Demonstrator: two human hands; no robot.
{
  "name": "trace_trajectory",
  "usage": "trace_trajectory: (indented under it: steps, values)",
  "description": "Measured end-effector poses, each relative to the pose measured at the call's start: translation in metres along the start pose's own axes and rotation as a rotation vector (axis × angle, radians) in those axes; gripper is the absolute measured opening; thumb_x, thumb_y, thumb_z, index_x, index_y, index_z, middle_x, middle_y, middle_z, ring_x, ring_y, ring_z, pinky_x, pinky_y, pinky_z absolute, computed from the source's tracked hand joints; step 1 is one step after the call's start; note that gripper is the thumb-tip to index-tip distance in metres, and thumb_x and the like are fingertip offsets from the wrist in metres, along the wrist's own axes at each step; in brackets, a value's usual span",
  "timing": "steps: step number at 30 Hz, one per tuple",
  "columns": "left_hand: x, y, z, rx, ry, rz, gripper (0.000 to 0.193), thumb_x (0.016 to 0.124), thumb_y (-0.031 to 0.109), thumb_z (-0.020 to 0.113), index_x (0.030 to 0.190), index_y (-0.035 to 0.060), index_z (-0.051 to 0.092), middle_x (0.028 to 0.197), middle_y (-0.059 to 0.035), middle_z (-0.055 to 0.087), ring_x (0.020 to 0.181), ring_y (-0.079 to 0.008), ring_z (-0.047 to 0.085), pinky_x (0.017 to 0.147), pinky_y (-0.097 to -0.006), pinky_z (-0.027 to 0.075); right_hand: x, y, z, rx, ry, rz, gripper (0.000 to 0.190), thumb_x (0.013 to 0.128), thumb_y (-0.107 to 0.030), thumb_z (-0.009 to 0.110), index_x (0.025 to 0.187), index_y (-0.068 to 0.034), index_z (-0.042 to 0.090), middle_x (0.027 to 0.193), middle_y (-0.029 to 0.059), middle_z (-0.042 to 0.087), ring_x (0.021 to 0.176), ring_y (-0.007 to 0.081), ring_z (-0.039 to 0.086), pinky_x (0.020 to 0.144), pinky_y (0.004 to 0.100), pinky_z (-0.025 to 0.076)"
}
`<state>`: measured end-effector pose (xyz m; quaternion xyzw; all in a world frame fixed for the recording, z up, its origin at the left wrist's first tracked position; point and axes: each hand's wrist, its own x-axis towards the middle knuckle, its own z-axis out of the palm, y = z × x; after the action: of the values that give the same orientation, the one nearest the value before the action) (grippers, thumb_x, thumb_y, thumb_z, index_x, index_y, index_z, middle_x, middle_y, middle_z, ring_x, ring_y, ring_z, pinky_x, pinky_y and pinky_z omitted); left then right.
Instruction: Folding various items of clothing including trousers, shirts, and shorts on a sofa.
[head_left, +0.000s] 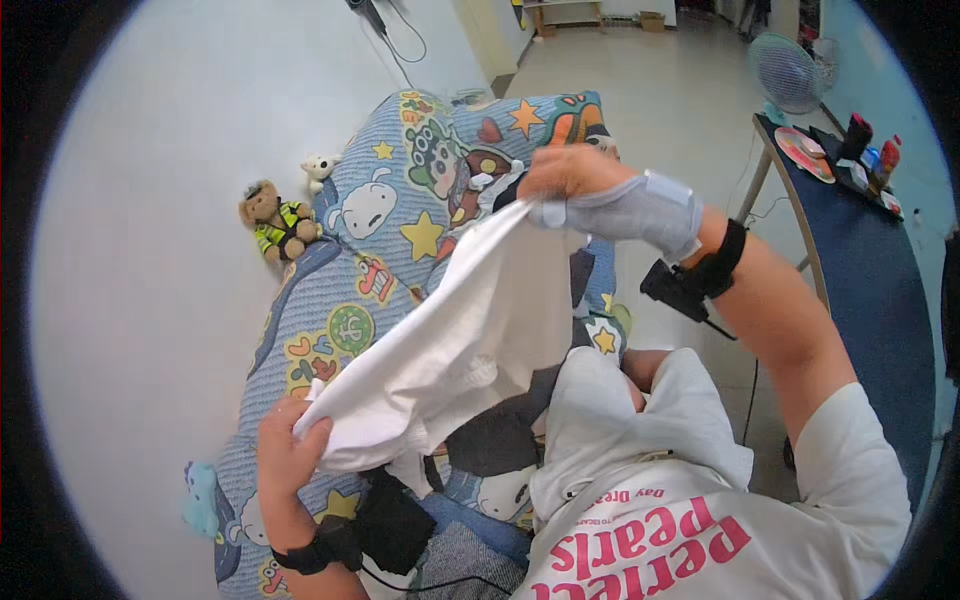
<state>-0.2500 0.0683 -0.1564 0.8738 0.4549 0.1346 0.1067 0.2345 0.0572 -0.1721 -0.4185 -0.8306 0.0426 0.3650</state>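
Note:
A white cloth garment (450, 352) stretches slantwise between my two hands over a bed. My left hand (292, 442) pinches its lower left end, thumb on top. My right hand (574, 172), slightly blurred, grips the far upper corner in closed fingers and is raised higher. Around my right wrist is a grey wrist brace (637, 214). The cloth hangs in loose folds, with a small pale raised patch near its middle. Beneath it, dark clothes (495, 439) lie partly hidden on the patterned blue bedding (292, 322).
A teddy bear (274, 221) and a small white plush toy (319, 171) sit against the wall. A light blue plush (200, 499) lies lower left. To the right stand a dark blue table (862, 262) holding small items and a fan (786, 71). A black cable (435, 585) trails near my left forearm.

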Motion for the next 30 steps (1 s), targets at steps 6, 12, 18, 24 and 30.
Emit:
trace_trajectory:
  steps: [6, 12, 18, 24, 30]
  values:
    - [-0.011, 0.056, 0.006, -1.251, 0.229, -0.181, 0.037, 0.092, 0.013, 0.056, 0.121, -0.0088, 0.054, 0.111, -0.0184, 0.064, 0.099, -0.0288, 0.064, 0.088, -0.0397, 0.052, 0.019, -0.040, -0.001, -0.106, 0.348, -0.091, 0.032, 0.083, -0.020, 0.071, 0.112, -0.008, 0.063, 0.106, 0.0118, 0.059, 0.104, 0.0295, 0.055, 0.087, 0.0367, 0.049]
    - [0.013, 0.084, 0.048, -1.787, 0.054, -0.338, 0.045, 0.096, 0.019, 0.049, 0.131, -0.0088, 0.045, 0.127, -0.0235, 0.056, 0.116, -0.0340, 0.057, 0.101, -0.0445, 0.046, -0.120, -0.099, 0.187, 0.212, -0.734, -0.035, 0.048, 0.091, -0.026, 0.053, 0.137, -0.015, 0.042, 0.123, 0.0152, 0.057, 0.088, 0.0373, 0.065, 0.079, 0.0464, 0.053]
    - [0.005, 0.092, 0.024, -1.886, 0.014, -0.294, 0.044, 0.094, 0.019, 0.052, 0.127, -0.0088, 0.047, 0.126, -0.0231, 0.057, 0.114, -0.0353, 0.058, 0.102, -0.0466, 0.043, -0.158, -0.040, 0.263, -0.079, -0.679, 0.253, 0.038, 0.083, -0.022, 0.059, 0.119, -0.008, 0.055, 0.105, 0.0152, 0.064, 0.081, 0.0367, 0.067, 0.069, 0.0457, 0.055]
    - [-0.010, 0.010, 0.012, 0.211, 0.568, -0.340, 0.048, 0.084, 0.015, 0.067, 0.125, -0.0040, 0.051, 0.120, -0.0206, 0.058, 0.116, -0.0369, 0.053, 0.100, -0.0476, 0.041, -0.091, -0.048, 0.146, -0.093, -0.674, -0.053, 0.020, 0.084, -0.024, 0.060, 0.086, -0.005, 0.065, 0.086, 0.0139, 0.065, 0.078, 0.0354, 0.065, 0.066, 0.0469, 0.051]
    - [-0.001, 0.071, 0.161, -0.374, -0.435, 0.299, 0.063, 0.075, 0.027, 0.078, 0.129, 0.0044, 0.053, 0.122, -0.0196, 0.061, 0.112, -0.0349, 0.058, 0.097, -0.0417, 0.044, -0.060, -0.084, 0.104, 0.303, -0.569, -0.130, 0.029, 0.085, -0.029, 0.060, 0.085, 0.000, 0.064, 0.083, 0.0216, 0.064, 0.080, 0.0420, 0.063, 0.069, 0.0472, 0.050]
